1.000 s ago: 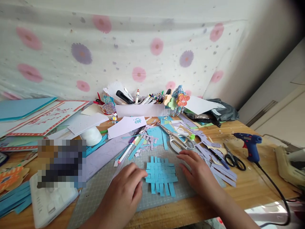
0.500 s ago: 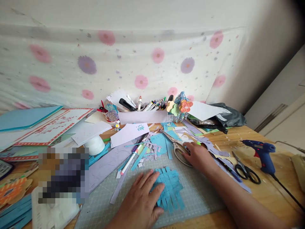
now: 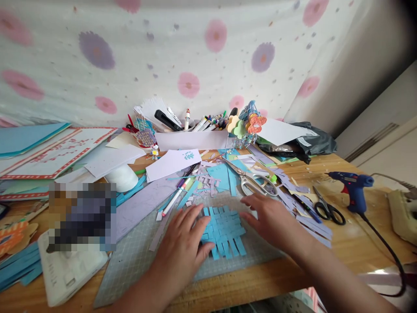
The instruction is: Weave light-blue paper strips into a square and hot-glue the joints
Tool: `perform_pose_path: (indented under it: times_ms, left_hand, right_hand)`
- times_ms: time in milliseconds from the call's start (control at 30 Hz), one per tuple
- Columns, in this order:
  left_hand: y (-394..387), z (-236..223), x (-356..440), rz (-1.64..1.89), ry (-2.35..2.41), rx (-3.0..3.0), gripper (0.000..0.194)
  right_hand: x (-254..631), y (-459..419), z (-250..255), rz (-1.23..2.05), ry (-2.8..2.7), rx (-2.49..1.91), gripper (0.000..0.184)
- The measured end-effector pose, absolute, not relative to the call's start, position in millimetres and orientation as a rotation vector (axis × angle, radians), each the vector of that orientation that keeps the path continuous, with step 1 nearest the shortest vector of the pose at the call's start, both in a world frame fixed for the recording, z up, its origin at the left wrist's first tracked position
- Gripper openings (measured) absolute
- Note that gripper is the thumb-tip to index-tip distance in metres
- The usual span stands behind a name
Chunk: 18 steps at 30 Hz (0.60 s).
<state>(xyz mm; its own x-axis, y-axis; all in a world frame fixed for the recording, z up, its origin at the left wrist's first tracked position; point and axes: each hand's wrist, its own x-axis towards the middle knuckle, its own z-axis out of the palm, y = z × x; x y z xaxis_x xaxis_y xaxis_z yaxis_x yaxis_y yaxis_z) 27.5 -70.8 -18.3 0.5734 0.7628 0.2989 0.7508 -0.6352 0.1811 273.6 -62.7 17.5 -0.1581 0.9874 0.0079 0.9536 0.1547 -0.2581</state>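
A square of woven blue paper strips (image 3: 224, 230) lies on the grey cutting mat (image 3: 130, 265), its strip ends loose and uneven. My left hand (image 3: 184, 237) rests at its left edge, fingers spread, the fingertips touching or just over the strips. To the right of the weave is my right hand (image 3: 265, 217), fingers apart and holding nothing. Just beyond that hand, the large metal scissors (image 3: 257, 180) lie with their blades pointing to the back left.
Purple and blue paper scraps (image 3: 208, 176) and markers (image 3: 177, 195) litter the mat's far side. At right sit a blue glue gun (image 3: 353, 189) and black-handled scissors (image 3: 329, 211). A pen box (image 3: 195, 140) stands at the back; a white device (image 3: 71, 274) lies left.
My right hand has left the metal scissors and come back towards the weave's right side. The scissors now lie turned a little. The view has tilted down.
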Motion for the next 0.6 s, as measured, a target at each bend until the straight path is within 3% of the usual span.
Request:
perform_pose_path:
  times_ms: [367,600]
  left_hand:
    - [-69,-19,27,0.588,1.298,2.610,0.046]
    - [-67,-17,28,0.818,1.198,1.769,0.059]
  right_hand:
    - [252,-78,-9,0.625,-1.848,-1.601,0.032]
    - [248,-77,-23,0.864,-1.436,-1.339,0.024]
